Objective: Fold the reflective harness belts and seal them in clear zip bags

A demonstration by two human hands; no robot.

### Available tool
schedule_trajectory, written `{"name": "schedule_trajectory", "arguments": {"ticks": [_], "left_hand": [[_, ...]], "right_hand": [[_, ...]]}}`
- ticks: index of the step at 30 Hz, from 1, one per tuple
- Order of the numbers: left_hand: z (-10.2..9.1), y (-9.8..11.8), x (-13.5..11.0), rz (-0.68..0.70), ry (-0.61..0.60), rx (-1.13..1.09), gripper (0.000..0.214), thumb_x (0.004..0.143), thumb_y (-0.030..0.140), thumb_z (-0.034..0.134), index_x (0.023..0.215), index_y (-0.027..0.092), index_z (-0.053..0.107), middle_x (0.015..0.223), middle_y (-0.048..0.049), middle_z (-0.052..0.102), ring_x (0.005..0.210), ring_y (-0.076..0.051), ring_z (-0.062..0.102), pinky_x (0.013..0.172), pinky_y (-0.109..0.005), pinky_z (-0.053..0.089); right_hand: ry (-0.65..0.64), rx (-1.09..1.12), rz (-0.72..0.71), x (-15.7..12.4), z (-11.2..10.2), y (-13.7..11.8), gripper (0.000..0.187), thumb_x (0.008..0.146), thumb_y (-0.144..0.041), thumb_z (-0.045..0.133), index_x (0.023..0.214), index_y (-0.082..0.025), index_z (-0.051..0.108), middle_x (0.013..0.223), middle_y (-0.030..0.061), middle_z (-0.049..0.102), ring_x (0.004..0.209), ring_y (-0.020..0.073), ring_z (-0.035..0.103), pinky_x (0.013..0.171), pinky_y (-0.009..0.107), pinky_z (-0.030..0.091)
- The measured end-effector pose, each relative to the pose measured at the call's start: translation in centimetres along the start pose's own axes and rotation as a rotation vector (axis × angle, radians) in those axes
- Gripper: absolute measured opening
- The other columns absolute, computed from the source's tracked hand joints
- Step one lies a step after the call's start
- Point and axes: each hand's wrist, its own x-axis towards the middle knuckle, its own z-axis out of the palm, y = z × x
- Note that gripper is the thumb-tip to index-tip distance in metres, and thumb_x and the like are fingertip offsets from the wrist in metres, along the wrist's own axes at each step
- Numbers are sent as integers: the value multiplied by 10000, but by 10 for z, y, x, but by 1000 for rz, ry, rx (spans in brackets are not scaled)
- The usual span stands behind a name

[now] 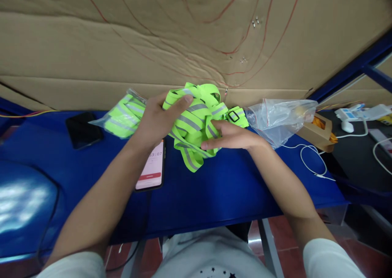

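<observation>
A loose, looped bundle of neon-yellow reflective straps (192,121) with grey stripes is held above the blue table. My left hand (161,118) grips its left side, thumb lying across the front and fingers hidden behind. From the right, my right hand (234,136) has its thumb in front of the lower loops, with its fingers partly hidden by the straps. A black buckle (234,115) sits on the strap just beyond my right hand. Behind my left wrist lies a clear plastic bag (122,116) with more folded neon straps inside.
A phone with a lit screen (150,167) lies below my left hand, and a dark phone (83,130) farther left. To the right are clear plastic bags (277,116), a small cardboard box (315,133) and a white cable (306,159). A cardboard wall (137,57) rises behind the table (214,192).
</observation>
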Motion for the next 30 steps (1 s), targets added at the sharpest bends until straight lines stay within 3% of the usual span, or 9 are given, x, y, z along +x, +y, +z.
{"name": "schedule_trajectory", "arguments": {"ticks": [3, 6, 11, 14, 17, 19, 22, 26, 30], "left_hand": [[-1, 1, 4, 65, 85, 71, 361, 841, 560, 796, 839, 200, 771, 808, -16, 758, 709, -163, 690, 614, -249, 563], [-6, -1, 10, 163, 142, 202, 302, 852, 502, 796, 854, 200, 779, 824, -11, 759, 774, -169, 700, 712, -259, 572], [-17, -7, 20, 176, 170, 252, 343, 845, 553, 793, 881, 212, 788, 806, -11, 749, 752, -186, 693, 695, -287, 555], [-19, -9, 22, 154, 164, 278, 353, 839, 558, 811, 938, 220, 806, 856, -11, 774, 811, -200, 706, 738, -297, 555], [-18, -10, 20, 165, 181, 312, 360, 862, 531, 804, 1009, 203, 814, 953, -20, 808, 890, -212, 729, 824, -315, 566], [-17, -12, 19, 181, 199, 360, 372, 873, 516, 800, 1076, 204, 812, 1036, -37, 817, 962, -230, 748, 899, -334, 569], [-17, -17, 19, 196, 208, 414, 423, 852, 533, 821, 1155, 238, 807, 1137, -45, 812, 1081, -263, 750, 996, -362, 556], [-17, -17, 20, 37, 103, 220, 440, 826, 612, 813, 1016, 215, 817, 1013, -50, 819, 974, -272, 765, 833, -352, 601], [-17, -8, 15, -244, -201, -210, 570, 839, 734, 734, 987, 186, 782, 952, -91, 803, 923, -291, 776, 724, -352, 621]], "right_hand": [[-17, 121, 55, 8, 15, 7, 553, 728, -416, 924, 1211, -209, 750, 1246, 30, 784, 1156, 253, 730, 1018, 348, 584], [25, 272, 173, 11, 24, 8, 488, 697, -350, 922, 1131, -182, 775, 1163, 41, 805, 1092, 244, 748, 978, 337, 594], [69, 307, 269, 4, 14, 5, 312, 721, -256, 823, 1019, -166, 799, 961, 12, 810, 873, 193, 748, 766, 264, 582], [31, 261, 234, 1, 7, 3, 296, 777, -287, 812, 1054, -184, 794, 1004, 4, 802, 932, 178, 741, 816, 249, 568], [-146, 320, 89, 3, 10, 0, 336, 850, -430, 815, 1096, -207, 763, 1067, 15, 783, 1021, 180, 725, 924, 272, 562], [-233, 315, 26, 5, 15, -1, 351, 882, -488, 783, 1050, -184, 739, 1020, 33, 766, 987, 185, 709, 896, 284, 566], [-226, 184, 58, 5, 20, 0, 367, 844, -468, 820, 1028, -168, 715, 983, 28, 749, 910, 168, 684, 815, 261, 561], [-210, 116, 94, -2, 5, 1, 326, 885, -409, 779, 1074, -148, 735, 1009, 41, 773, 905, 167, 707, 824, 267, 571], [-261, 143, 91, -14, -24, -5, 268, 918, -383, 760, 1041, -145, 764, 970, 36, 798, 875, 161, 733, 832, 271, 585]]}}
